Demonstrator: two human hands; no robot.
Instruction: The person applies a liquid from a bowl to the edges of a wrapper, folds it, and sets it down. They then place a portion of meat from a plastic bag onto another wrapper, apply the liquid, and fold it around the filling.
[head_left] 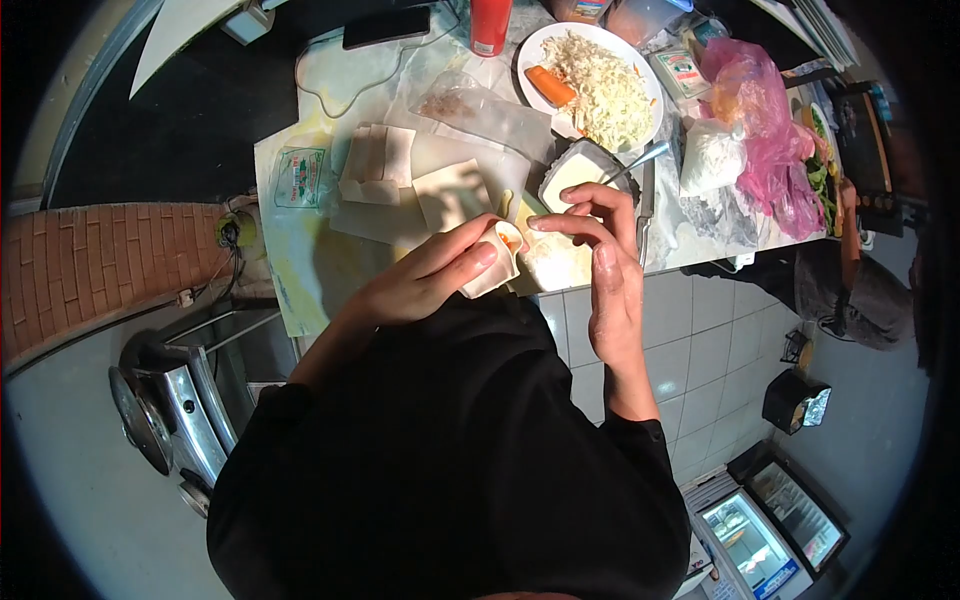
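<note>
A partly folded wrapper with orange filling showing at its open end is held in my left hand, between thumb and fingers. Just right of it, my right hand has its fingers apart and bent, holding nothing. Behind my right hand stands a dark-rimmed tub of pale paste with a spoon in it. Flat square wrappers and a stack of folded wrappers lie on the table beyond my left hand. The plate farther back bears shredded vegetables and an orange piece.
A knife lies right of the tub. White powder in a bag and a pink plastic bag are at the right. A red bottle and a phone are at the back. Another person's dark clothing shows at the right.
</note>
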